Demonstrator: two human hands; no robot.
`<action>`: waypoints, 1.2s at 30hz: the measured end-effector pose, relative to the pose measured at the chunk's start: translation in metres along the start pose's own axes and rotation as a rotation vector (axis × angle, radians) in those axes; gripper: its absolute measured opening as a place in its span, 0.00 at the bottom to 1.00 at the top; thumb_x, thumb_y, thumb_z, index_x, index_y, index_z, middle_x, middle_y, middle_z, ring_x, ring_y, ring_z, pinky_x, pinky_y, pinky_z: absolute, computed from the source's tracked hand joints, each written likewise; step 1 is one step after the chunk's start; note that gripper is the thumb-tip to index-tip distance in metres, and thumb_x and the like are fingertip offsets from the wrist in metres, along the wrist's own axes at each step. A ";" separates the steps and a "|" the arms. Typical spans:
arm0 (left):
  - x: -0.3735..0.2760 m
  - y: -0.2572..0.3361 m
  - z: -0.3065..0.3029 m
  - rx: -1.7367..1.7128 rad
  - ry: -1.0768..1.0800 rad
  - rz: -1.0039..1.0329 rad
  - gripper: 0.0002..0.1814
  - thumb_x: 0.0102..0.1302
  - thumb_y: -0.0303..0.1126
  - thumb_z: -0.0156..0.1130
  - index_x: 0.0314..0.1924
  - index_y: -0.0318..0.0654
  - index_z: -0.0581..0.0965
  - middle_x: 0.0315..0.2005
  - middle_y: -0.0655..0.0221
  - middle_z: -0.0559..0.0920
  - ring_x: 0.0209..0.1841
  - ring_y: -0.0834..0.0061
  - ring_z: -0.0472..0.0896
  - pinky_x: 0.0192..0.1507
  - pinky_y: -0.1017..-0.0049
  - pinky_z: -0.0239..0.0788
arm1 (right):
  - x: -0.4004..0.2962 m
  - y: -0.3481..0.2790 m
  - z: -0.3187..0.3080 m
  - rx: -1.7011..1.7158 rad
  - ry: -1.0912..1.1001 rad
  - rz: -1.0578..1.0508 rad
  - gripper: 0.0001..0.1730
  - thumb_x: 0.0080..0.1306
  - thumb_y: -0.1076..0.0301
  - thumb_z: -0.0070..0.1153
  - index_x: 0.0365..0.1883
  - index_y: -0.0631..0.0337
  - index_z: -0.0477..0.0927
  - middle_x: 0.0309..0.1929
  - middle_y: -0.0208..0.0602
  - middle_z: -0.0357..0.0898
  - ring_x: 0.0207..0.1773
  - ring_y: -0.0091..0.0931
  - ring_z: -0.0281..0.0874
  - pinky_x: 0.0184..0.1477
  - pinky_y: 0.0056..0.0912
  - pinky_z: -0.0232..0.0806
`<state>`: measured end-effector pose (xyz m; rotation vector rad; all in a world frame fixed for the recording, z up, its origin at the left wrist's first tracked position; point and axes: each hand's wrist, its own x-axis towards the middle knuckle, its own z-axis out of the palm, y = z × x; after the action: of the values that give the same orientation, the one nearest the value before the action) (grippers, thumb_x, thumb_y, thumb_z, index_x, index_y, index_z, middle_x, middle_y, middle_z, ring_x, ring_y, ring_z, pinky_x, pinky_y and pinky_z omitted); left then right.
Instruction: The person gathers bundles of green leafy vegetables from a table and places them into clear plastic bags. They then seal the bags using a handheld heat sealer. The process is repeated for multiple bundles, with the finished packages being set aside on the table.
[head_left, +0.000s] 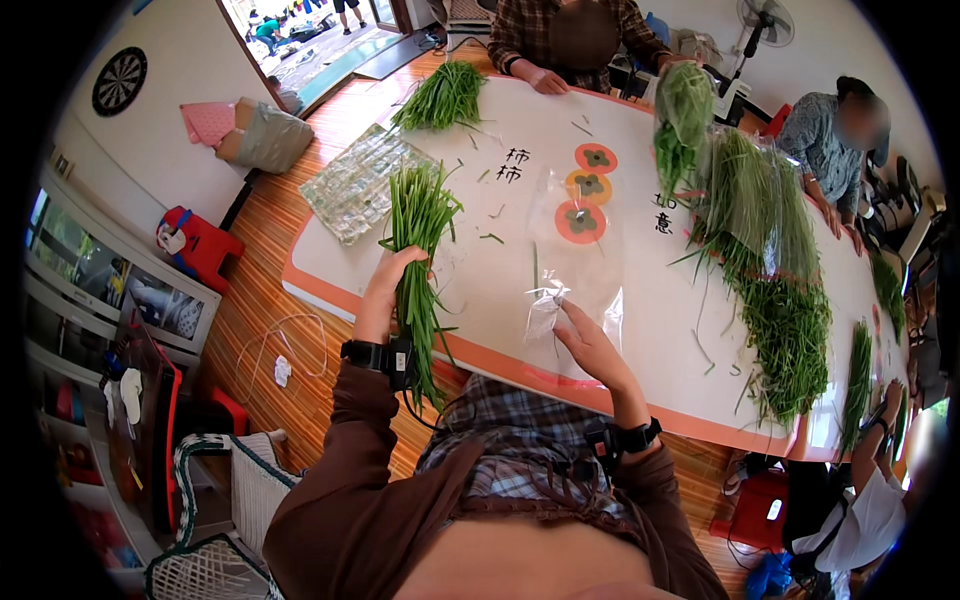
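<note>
My left hand (390, 281) is wrapped around a bunch of long green leaves that look like garlic chives (416, 225). The bunch stands nearly upright over the table's front left edge, its lower ends hanging below. On the tabletop, a long clear plastic bag (592, 300) lies flat, with its near end crumpled. The fingertips of my right hand (592, 349) touch that crumpled plastic, thumb and forefinger apart; whether they pinch it is unclear.
A large heap of chives (787, 337), partly under clear plastic, covers the table's right side. Another bunch (446, 94) lies at the far left by a patterned mat (364, 180). Across the table (487, 270), a person holds a bagged bunch (682, 127). Other people are at the right.
</note>
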<state>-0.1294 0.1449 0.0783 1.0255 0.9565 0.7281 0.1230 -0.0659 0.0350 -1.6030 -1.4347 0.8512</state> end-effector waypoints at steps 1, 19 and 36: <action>0.000 -0.005 -0.007 0.001 -0.012 0.004 0.12 0.55 0.34 0.61 0.37 0.35 0.76 0.25 0.69 0.78 0.24 0.76 0.78 0.23 0.77 0.70 | 0.003 -0.005 -0.002 0.044 -0.010 0.021 0.29 0.70 0.59 0.47 0.63 0.69 0.62 0.64 0.53 0.64 0.68 0.41 0.59 0.67 0.36 0.52; -0.089 -0.068 0.076 0.121 -0.844 -0.189 0.27 0.53 0.20 0.59 0.55 0.31 0.70 0.35 0.67 0.77 0.33 0.76 0.76 0.34 0.74 0.70 | 0.060 0.002 -0.013 0.409 -0.170 -0.151 0.37 0.72 0.45 0.38 0.65 0.70 0.61 0.67 0.45 0.62 0.69 0.34 0.57 0.69 0.31 0.49; -0.061 -0.043 0.013 -0.034 -0.596 0.044 0.19 0.53 0.23 0.62 0.46 0.29 0.74 0.32 0.61 0.79 0.28 0.72 0.79 0.31 0.71 0.75 | 0.045 -0.007 -0.011 0.512 0.090 0.201 0.34 0.71 0.47 0.41 0.67 0.63 0.60 0.68 0.39 0.60 0.69 0.34 0.56 0.67 0.36 0.49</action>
<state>-0.1399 0.0722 0.0594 1.1461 0.4048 0.4293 0.1352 -0.0225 0.0470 -1.3778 -0.9035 1.1389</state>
